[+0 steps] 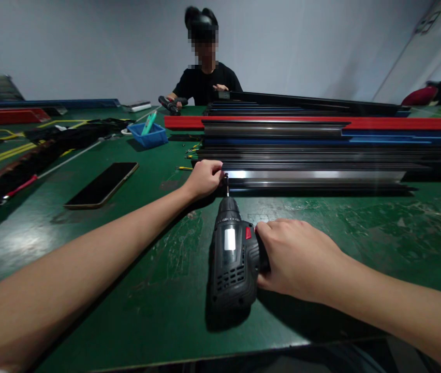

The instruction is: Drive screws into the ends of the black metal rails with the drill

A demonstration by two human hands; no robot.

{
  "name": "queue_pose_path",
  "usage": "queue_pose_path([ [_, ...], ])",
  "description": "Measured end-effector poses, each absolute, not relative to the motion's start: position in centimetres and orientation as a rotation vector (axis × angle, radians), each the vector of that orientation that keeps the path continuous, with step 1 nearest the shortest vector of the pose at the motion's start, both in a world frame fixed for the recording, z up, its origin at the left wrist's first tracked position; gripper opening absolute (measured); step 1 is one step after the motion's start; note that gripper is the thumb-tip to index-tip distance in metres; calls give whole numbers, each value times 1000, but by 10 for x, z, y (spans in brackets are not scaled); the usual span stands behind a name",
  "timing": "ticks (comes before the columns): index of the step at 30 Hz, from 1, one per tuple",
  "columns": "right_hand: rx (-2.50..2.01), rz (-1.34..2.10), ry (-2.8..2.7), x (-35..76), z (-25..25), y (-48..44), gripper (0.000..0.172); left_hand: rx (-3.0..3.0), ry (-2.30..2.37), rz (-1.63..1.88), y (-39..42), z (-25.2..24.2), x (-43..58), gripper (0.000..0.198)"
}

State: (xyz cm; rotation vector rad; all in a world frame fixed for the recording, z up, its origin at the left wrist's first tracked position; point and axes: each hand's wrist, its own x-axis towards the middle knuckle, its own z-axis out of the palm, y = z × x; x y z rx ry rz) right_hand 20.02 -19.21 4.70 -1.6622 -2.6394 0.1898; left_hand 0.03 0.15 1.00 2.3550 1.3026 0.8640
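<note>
Right hand point(300, 259) grip on drill point(231, 255) | bit seemingly beside left hand point(204, 178)

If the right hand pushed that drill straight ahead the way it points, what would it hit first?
Probably the end of the silvery metal rail, where the drill tip already sits beside the left hand. The right hand grips the drill; depth is hard to judge.

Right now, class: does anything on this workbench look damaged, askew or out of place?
Yes. The green tabletop is scuffed, with paint worn off in patches near the drill. A phone lies loose and slanted among the work.
</note>
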Motion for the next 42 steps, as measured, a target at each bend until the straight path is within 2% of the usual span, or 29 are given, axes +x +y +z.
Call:
queue_pose_path([
  [42,-1660,188,-2650,201,49,-193,28,2366,1300,867,1,11,0,25],
])
